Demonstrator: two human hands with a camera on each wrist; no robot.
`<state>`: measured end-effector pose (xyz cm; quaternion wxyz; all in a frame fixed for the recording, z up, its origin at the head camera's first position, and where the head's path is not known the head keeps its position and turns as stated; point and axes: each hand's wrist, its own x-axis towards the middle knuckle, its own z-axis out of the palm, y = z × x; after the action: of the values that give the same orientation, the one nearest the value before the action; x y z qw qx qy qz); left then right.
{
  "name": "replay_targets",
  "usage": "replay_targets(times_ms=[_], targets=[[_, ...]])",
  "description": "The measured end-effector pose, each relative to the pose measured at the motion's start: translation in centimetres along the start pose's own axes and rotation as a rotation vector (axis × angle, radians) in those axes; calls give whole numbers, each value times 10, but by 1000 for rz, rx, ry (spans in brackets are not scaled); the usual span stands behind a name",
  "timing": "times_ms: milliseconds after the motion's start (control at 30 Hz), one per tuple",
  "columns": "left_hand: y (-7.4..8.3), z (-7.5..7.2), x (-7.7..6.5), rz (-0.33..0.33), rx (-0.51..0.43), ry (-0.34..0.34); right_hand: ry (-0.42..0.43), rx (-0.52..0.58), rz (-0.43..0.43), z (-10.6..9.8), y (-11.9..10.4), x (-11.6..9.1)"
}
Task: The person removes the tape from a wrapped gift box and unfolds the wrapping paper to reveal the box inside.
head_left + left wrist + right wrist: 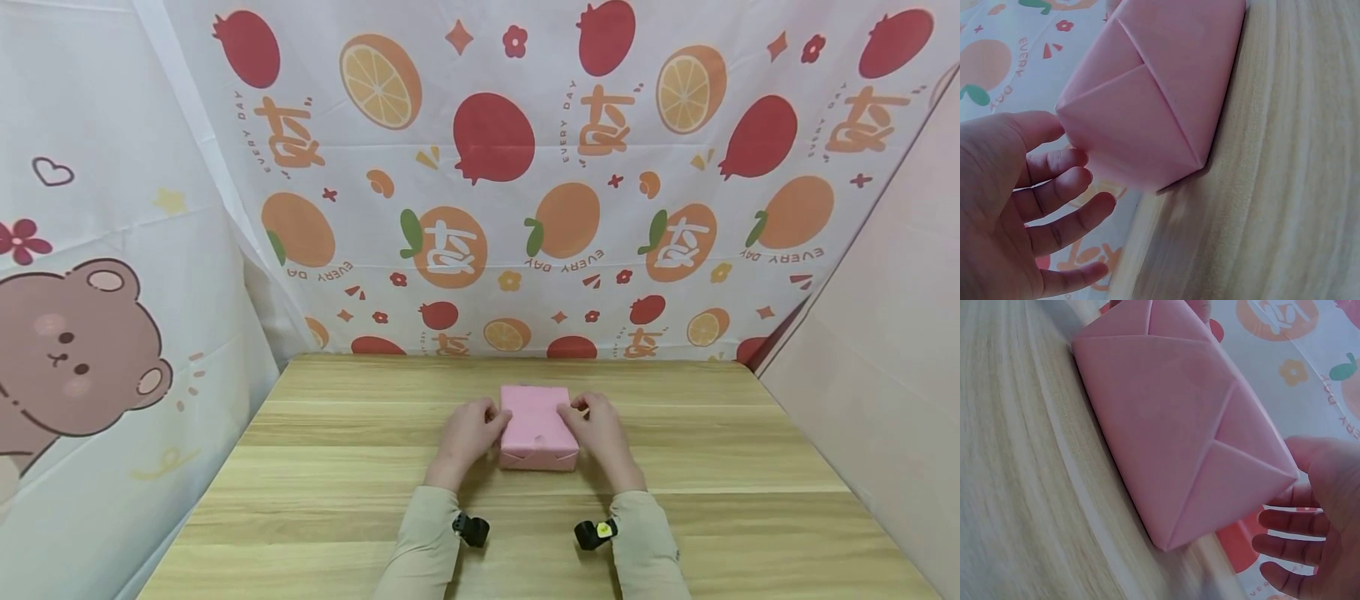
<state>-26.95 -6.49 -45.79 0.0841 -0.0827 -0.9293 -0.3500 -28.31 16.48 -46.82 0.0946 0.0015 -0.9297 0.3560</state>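
Observation:
A small box wrapped in pink paper (536,421) lies flat on the wooden table, its near end showing crossed paper folds. My left hand (468,433) is at its left side, the thumb touching the top edge. On the opposite side my right hand (602,435) has its thumb at the right top edge. In the left wrist view the left hand's fingers (1063,194) are loosely bent and spread beside the box. The right hand's fingers (1294,544) look likewise relaxed in the right wrist view. The box's underside is hidden.
The wood-grain table (337,483) reaches back to a white cloth (510,50) printed with fruit. Another cloth with a bear print (67,350) hangs at the left, and a pale panel (885,333) stands at the right.

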Motion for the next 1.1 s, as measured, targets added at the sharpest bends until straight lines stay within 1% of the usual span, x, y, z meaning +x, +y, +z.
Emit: replay_targets(times_ms=[100, 167, 333, 467, 667, 800, 967, 1100], targets=[[0, 1, 0, 12, 5, -9, -11, 1, 14, 1, -1, -1], [1, 1, 0, 12, 3, -16, -10, -3, 6, 1, -2, -1], [-1, 3, 1, 12, 0, -25, 21, -29, -26, 0, -4, -1], [-2, 4, 2, 8, -2, -26, 53, -16, -40, 2, -4, 0], [-2, 4, 2, 5, -8, -27, 117, -14, -111, 8, -2, 2], [-3, 5, 3, 12, -11, -22, 140, 1, -158, 11, -4, 1], [-3, 5, 3, 13, -26, -21, 148, -2, -189, 11, -5, 0], [-4, 5, 3, -1, -45, -27, 157, 0, -191, 11, -5, 0]])
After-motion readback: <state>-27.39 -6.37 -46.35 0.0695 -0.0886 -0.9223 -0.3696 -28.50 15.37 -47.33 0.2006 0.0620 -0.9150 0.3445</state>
